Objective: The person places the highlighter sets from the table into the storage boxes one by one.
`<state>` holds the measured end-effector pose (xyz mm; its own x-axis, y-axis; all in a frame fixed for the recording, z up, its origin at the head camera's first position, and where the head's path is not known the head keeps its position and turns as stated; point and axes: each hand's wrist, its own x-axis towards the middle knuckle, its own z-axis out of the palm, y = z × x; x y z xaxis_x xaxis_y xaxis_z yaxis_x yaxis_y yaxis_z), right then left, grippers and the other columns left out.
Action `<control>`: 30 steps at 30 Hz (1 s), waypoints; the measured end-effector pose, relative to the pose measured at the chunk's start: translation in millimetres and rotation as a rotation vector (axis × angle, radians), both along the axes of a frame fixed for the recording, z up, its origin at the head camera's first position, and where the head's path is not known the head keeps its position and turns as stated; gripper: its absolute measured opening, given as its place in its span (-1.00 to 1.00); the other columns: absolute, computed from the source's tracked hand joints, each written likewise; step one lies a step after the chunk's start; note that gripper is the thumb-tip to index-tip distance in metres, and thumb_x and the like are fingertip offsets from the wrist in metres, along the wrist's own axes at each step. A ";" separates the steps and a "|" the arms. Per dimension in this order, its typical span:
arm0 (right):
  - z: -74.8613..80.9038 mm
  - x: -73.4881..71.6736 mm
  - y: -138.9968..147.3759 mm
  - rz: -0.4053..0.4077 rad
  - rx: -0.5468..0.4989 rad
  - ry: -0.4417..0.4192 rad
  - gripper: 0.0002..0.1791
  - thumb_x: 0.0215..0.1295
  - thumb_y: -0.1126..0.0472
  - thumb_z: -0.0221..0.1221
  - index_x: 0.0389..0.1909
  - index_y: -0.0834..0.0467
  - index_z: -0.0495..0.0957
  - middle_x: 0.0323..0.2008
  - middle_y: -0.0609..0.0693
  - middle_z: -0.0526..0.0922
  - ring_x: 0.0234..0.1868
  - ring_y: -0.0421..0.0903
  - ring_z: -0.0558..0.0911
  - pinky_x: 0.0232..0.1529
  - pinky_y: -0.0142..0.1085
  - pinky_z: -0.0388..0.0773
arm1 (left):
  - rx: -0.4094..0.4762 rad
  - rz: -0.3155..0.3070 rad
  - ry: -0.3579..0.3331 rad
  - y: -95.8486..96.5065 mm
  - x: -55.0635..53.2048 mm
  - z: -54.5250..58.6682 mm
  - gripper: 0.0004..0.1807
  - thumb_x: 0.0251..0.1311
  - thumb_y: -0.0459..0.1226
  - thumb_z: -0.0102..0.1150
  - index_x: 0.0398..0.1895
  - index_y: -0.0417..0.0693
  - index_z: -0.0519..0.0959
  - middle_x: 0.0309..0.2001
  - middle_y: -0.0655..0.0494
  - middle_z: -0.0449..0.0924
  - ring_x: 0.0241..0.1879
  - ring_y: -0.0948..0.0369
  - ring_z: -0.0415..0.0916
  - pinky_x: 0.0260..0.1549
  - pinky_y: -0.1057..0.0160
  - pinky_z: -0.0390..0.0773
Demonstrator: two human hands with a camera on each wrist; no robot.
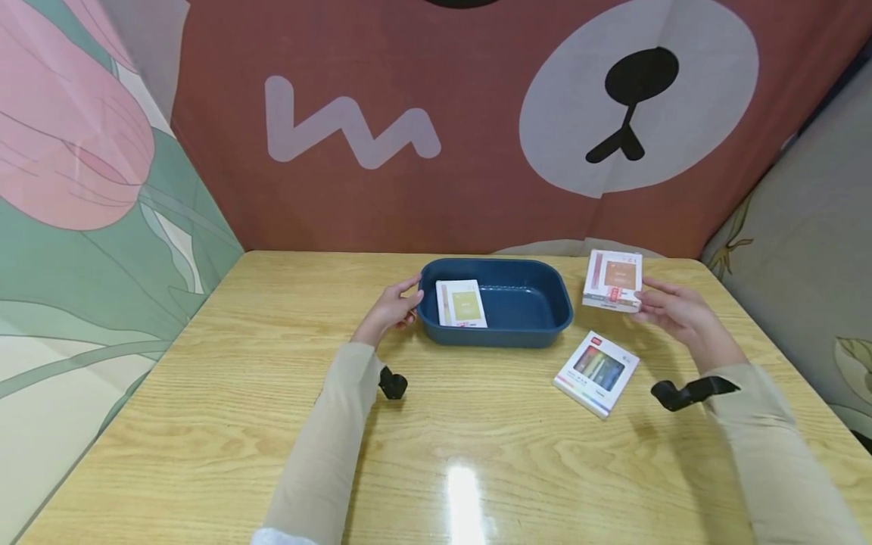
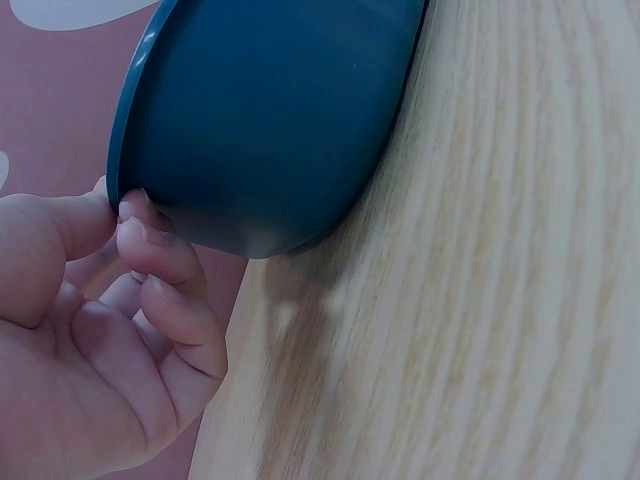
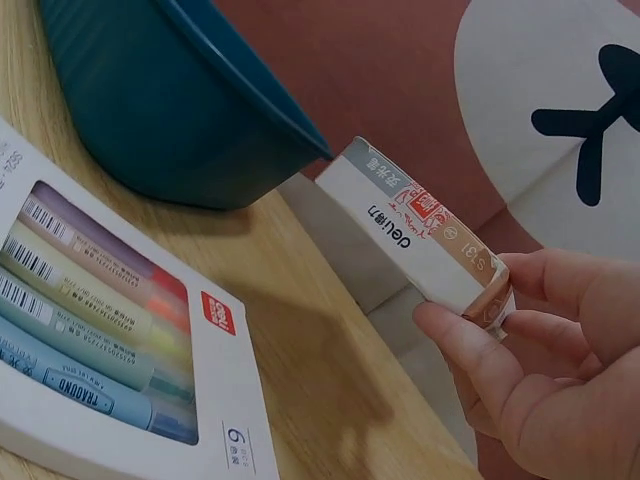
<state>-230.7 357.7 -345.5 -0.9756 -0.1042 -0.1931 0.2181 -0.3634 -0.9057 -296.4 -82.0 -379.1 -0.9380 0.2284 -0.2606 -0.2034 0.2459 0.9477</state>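
- Between my two hands, a blue bin [image 1: 500,337] is resting on the tabletop [image 1: 225,409], its long axis running across from my left hand toward my right.
- At the bin's left end, my left hand [image 1: 391,309] is pinching the rim with thumb and fingertips.
- Past the bin's right end, my right hand [image 1: 683,316] is gripping a white carton [image 1: 613,280] by its right side, so my hands are working well apart, each with its own hold.
- From my right hand, the carton is reaching leftward toward the bin; it is sitting just beside the rim, outside it, and seems to be hanging above the tabletop. My right hand is plainly being the nearer one to it.
- Its narrow side is running from my fingers toward the bin, though I am not managing to tell which edge of the broad face is longer.
- That broad face is showing white, with an orange-brown square and a red mark; the narrow side is carrying black "deli" lettering and a grey-and-tan band.
- Leftward and closer to me than my right hand, a flat marker box [image 1: 598,375] is lying aslant, its window showing coloured pens [image 3: 100,303].
- Near my left hand, inside the bin, a second carton [image 1: 461,304] is displaying a yellow-green square.
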 end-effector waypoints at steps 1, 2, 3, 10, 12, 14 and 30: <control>0.8 0.4 -0.2 0.004 -0.014 0.014 -0.72 0.23 0.52 -0.06 -0.14 0.14 0.43 -0.46 0.08 0.61 -0.42 -0.09 0.61 -0.36 -0.26 0.54 | -0.001 0.000 0.001 -0.1 0.1 -0.2 -0.50 0.30 -0.19 -0.09 0.31 0.29 0.18 -0.69 0.06 0.29 -0.75 0.27 0.24 -0.72 0.33 0.17; 1.5 0.7 -0.7 0.008 -0.027 0.029 -0.71 0.23 0.53 -0.07 -0.21 0.13 0.48 -0.46 0.09 0.61 -0.41 -0.09 0.61 -0.37 -0.26 0.54 | -0.002 0.000 0.003 -0.1 0.1 -0.5 -0.50 0.30 -0.19 -0.09 0.31 0.29 0.18 -0.69 0.06 0.29 -0.75 0.27 0.24 -0.72 0.33 0.17; 2.4 1.0 -1.2 0.008 -0.037 0.036 -0.70 0.23 0.53 -0.07 -0.30 0.11 0.53 -0.46 0.09 0.62 -0.41 -0.08 0.61 -0.38 -0.26 0.55 | -0.003 0.000 0.006 -0.2 0.2 -0.7 -0.50 0.30 -0.19 -0.09 0.31 0.29 0.18 -0.69 0.07 0.29 -0.75 0.27 0.24 -0.72 0.33 0.18; 7.8 2.6 -10.6 0.015 -0.063 0.059 -0.64 0.21 0.55 -0.05 -0.38 0.07 0.60 -0.46 0.10 0.62 -0.41 -0.07 0.62 -0.39 -0.25 0.55 | -0.003 -0.001 0.006 -0.6 -0.4 -0.6 -0.49 0.29 -0.17 -0.08 0.31 0.30 0.18 -0.69 0.07 0.29 -0.75 0.27 0.24 -0.72 0.33 0.17; 7.8 2.3 -14.0 0.023 -0.065 0.067 -0.65 0.21 0.56 -0.05 -0.37 0.08 0.60 -0.46 0.11 0.62 -0.41 -0.07 0.62 -0.38 -0.24 0.55 | -0.005 -0.001 0.004 -0.6 -0.5 -0.7 -0.49 0.28 -0.16 -0.08 0.31 0.30 0.18 -0.69 0.07 0.29 -0.75 0.27 0.24 -0.72 0.33 0.17; 7.3 2.0 -17.3 0.030 -0.064 0.076 -0.64 0.21 0.56 -0.07 -0.37 0.09 0.59 -0.45 0.12 0.61 -0.41 -0.06 0.62 -0.37 -0.23 0.55 | -0.005 0.000 0.002 -0.5 -0.7 -0.9 -0.49 0.29 -0.17 -0.08 0.31 0.30 0.18 -0.69 0.07 0.29 -0.74 0.26 0.24 -0.71 0.32 0.17; 15.7 3.6 -48.1 0.044 0.113 0.054 -0.45 0.19 0.50 0.03 0.20 0.24 0.14 -0.46 0.06 0.61 -0.43 -0.08 0.62 -0.35 -0.26 0.54 | 0.001 0.003 0.009 0.4 0.8 0.4 -0.49 0.30 -0.19 -0.08 0.31 0.27 0.18 -0.70 0.07 0.30 -0.74 0.25 0.25 -0.72 0.33 0.18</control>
<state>-227.1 309.6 -329.8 -0.9799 -0.1282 -0.1530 0.1812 -0.2497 -0.9512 -295.6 -81.6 -378.7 -0.9411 0.2256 -0.2520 -0.1958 0.2441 0.9498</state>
